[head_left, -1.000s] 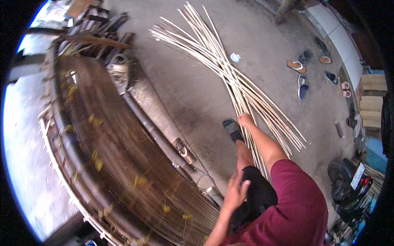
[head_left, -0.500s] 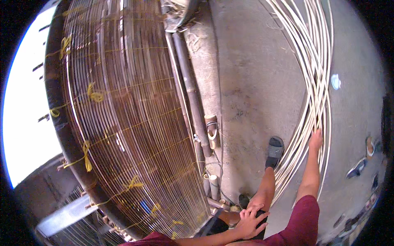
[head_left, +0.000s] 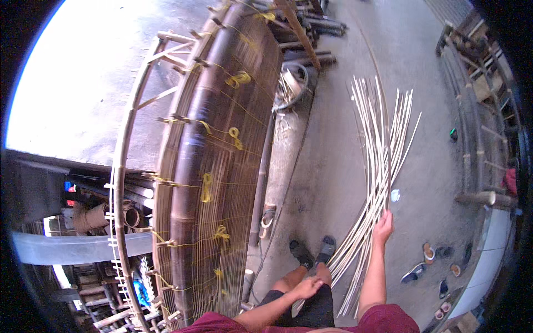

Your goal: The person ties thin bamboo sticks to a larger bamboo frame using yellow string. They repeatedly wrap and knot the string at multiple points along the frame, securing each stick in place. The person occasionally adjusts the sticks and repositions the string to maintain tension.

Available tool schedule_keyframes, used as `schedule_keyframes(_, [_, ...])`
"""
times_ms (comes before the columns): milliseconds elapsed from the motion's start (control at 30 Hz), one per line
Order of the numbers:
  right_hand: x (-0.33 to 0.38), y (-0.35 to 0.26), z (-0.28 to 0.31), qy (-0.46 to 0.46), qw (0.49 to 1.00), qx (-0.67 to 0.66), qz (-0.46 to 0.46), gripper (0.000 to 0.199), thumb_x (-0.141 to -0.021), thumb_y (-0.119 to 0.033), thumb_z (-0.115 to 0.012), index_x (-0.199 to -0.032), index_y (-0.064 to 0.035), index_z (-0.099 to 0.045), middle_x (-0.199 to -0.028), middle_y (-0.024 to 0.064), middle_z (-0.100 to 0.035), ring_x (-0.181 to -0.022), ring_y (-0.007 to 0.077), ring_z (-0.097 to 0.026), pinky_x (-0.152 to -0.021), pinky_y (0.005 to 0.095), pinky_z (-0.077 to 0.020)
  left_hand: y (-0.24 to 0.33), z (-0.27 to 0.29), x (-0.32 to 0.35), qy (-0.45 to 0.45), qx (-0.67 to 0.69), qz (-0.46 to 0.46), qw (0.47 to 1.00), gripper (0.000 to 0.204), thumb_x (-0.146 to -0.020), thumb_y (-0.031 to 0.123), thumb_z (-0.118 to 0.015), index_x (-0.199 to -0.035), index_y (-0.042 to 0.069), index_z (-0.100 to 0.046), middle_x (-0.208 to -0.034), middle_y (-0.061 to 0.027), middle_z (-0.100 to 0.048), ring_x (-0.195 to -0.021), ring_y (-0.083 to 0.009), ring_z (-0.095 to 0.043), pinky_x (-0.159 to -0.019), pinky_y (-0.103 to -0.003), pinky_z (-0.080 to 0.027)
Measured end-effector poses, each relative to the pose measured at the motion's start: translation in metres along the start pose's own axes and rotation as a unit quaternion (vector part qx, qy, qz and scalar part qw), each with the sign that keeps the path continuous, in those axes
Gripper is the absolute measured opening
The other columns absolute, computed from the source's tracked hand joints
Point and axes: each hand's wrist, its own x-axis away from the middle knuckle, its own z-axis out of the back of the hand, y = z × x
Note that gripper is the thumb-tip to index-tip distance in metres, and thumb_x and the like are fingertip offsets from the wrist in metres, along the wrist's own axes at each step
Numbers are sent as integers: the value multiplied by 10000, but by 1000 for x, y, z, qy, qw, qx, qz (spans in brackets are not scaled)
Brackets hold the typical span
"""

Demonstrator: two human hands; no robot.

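My right hand [head_left: 383, 226] is closed round a long thin bamboo strip [head_left: 385, 127], which runs from it far up across the floor. Beneath and beside it lies a loose bundle of pale bamboo strips [head_left: 373, 191], crossing in the middle and fanned out at both ends. My left hand [head_left: 308, 286] is near my knee, its fingers curled in, with nothing visible in them. My sandalled feet [head_left: 326, 248] stand just left of the bundle's near end.
At left stands a rack of dark slats [head_left: 233, 166] tied with yellow cord, framed by a thick bamboo pole [head_left: 186, 205]. A basin [head_left: 291, 86] holds scraps beyond it. Shoes [head_left: 413, 273] lie at right, near a white cup-like object [head_left: 395, 195]. Bamboo frames [head_left: 472, 105] line the far right.
The view has swung up and rightward, showing the bundle's far ends. My left hand's fingers, spread on the knee before, are now curled. My right hand stays closed at the bundle.
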Motion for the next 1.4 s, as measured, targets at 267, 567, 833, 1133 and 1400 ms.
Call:
schedule_keyframes(267, [-68,-361,-37,-68,922,-369,95,172,-1003,-132,-446,-1098,-35,-551,-940,22,-588,-757,98,-527,-693,254,-477,164,216,44,346,-60,-168,921,441,-959,229,-521,-1312,-33,-484,-1295,-255,-541,-1213,-389,-520,-1033,-435,-405])
schedule_keyframes(567, [160,-604,-21,-434,677,-582,-123,137,-1048,-228,-375,-1143,-136,-408,-702,-8,-453,-543,54,-460,-432,206,-447,218,276,296,618,56,-9,784,253,-986,168,-496,-1093,-17,-632,-986,-150,-674,-918,-245,-649,-827,-355,-496])
schedule_keyframes(833, [285,-582,-52,-805,518,-284,-53,317,-1017,-242,-463,-1275,-82,-371,-1066,90,-620,-962,181,-641,-785,346,-551,111,287,451,665,-60,274,692,218,-926,242,-583,-877,67,-702,-846,-128,-669,-861,-326,-611,-751,-433,-444])
schedule_keyframes(1133, [67,-517,-81,-782,583,-188,114,306,-986,-278,-530,-1125,-10,-583,-944,42,-653,-797,116,-628,-730,311,-519,46,361,389,652,-116,309,683,235,-914,218,-596,-946,7,-696,-887,-196,-661,-839,-392,-605,-776,-461,-468])
schedule_keyframes(1400, [-211,-447,-93,-641,754,-140,18,226,-998,-189,-505,-1108,-10,-587,-939,65,-658,-768,109,-601,-719,265,-503,248,585,77,698,-111,-12,708,309,-931,180,-563,-1153,-22,-634,-1066,-215,-671,-978,-327,-658,-872,-386,-500])
